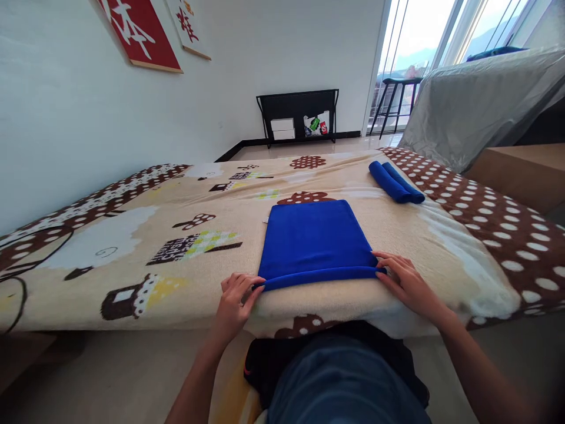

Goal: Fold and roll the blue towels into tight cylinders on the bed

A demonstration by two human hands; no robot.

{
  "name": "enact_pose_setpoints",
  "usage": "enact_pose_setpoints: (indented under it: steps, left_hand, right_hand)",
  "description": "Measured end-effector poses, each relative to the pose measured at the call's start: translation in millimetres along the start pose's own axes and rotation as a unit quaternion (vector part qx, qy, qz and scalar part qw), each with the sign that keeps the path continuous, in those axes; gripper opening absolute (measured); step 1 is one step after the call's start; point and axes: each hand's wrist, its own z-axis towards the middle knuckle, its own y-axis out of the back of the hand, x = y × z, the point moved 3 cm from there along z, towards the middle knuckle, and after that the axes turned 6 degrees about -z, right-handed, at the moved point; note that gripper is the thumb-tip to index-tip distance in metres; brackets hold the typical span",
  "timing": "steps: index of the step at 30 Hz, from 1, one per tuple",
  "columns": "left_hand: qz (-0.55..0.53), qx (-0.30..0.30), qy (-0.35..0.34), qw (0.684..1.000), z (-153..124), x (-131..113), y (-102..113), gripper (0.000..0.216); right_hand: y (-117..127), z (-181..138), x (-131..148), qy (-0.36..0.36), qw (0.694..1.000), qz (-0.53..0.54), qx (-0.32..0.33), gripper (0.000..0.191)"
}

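A blue cloth (pixel 315 235) lies flat on the bed in front of me, its near edge turned up into a narrow roll. My left hand (pixel 236 297) pinches the left end of that roll between thumb and fingers. At the opposite end, my right hand (pixel 404 280) grips the roll's right corner the same way. Farther off to the right rest two blue rolled cloths (pixel 395 182), side by side and touching.
A cream blanket (pixel 212 206) with brown dotted borders covers the bed. Beyond it, a black rack (pixel 298 112) stands against the wall. To the right are a plastic-covered piece (pixel 481 106), a cardboard box (pixel 521 171) and a stool (pixel 399 88) near the window.
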Motion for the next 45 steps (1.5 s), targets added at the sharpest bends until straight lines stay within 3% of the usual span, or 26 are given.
enact_pose_setpoints:
  steps: [6,9,12,15,20,24,29,35,40,42,45]
  left_hand:
    - [0.007,0.015,0.060,0.998,2,5,-9,0.017]
    - [0.077,-0.042,0.048,0.995,1,-4,-16,0.017]
    - [0.122,-0.077,-0.006,0.990,-4,-12,-19,0.020]
    - [0.120,-0.056,-0.042,0.990,-12,-10,-19,0.026]
    - [0.080,-0.028,0.005,0.996,-19,2,-14,0.029]
    - [0.050,-0.010,0.033,0.998,-8,7,-14,0.024]
    - [0.025,0.006,0.012,1.000,5,15,-11,0.023]
    - [-0.005,0.014,-0.002,1.000,-2,14,5,0.017]
    - [-0.039,0.082,0.019,0.996,-7,10,6,0.017]
    - [-0.007,0.050,0.021,0.998,-5,8,-1,0.018]
    - [0.093,-0.105,0.045,0.989,0,-5,-15,0.021]
  right_hand:
    - [-3,6,1,-0.024,1.000,-0.019,0.000,0.024]
    - [-9,6,7,-0.045,0.993,-0.073,-0.078,0.020]
    - [-12,0,12,-0.033,0.983,-0.111,-0.141,0.015]
    - [-13,-8,10,0.009,0.989,-0.096,-0.112,0.020]
    - [-6,-14,-4,0.010,0.996,-0.075,-0.049,0.030]
    - [-6,-5,-10,-0.014,0.997,-0.060,-0.041,0.028]
    - [-9,8,-13,-0.027,0.998,-0.039,-0.046,0.027]
    - [7,4,-8,0.002,0.999,-0.035,-0.028,0.025]
    - [11,1,2,0.011,0.998,-0.053,0.009,0.025]
    - [6,4,8,-0.012,0.995,-0.096,-0.039,0.022]
    - [-5,7,27,-0.040,0.975,-0.154,-0.155,0.023]
